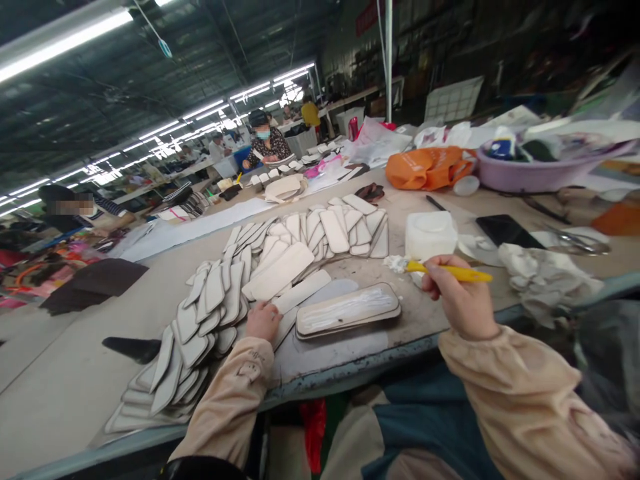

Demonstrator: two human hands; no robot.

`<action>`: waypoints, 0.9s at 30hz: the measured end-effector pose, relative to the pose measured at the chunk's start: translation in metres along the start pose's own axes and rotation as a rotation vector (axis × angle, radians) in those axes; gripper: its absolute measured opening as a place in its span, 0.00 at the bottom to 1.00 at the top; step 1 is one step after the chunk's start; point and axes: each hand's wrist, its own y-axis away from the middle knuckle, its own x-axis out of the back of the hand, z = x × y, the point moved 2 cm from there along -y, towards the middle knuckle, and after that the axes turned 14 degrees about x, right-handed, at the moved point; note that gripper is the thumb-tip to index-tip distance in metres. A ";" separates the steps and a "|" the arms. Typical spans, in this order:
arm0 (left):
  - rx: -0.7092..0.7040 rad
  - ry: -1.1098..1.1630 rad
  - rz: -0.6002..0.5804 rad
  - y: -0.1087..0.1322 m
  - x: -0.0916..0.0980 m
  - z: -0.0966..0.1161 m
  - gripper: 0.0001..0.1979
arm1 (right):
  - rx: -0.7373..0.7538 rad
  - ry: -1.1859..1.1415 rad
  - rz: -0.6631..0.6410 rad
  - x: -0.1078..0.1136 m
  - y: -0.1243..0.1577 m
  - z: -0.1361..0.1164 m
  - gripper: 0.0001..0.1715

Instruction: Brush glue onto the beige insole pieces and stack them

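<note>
At the desk's (55, 380) left, a dark sheet (95, 285) lies back from the near edge. A black pointed object (131, 348) touches the overlapping pale pieces (220, 293), which curve from the near edge toward the middle. The left hand (264, 322) rests at a narrow strip (303, 291); whether its fingers grip it cannot be told. Just beside, near the front edge, lies a white-smeared stack (349, 311). Behind it stands a white tub (431, 235). The right hand (463, 300) is closed around a yellow brush (473, 274), its tip coated white. Further right are a phone (511, 231) and, nearer the edge, crumpled tissue (545, 273).
</note>
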 end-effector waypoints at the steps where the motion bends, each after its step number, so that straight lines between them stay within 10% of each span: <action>1: 0.029 0.007 -0.006 -0.002 0.000 -0.001 0.12 | 0.004 0.007 0.000 0.000 0.000 0.000 0.13; 6: 0.133 0.076 -0.034 -0.007 0.002 -0.007 0.25 | -0.002 0.014 0.008 0.002 -0.001 0.000 0.13; 27: 0.223 0.143 -0.030 -0.015 -0.003 -0.017 0.17 | 0.016 0.043 -0.058 -0.005 0.005 0.007 0.14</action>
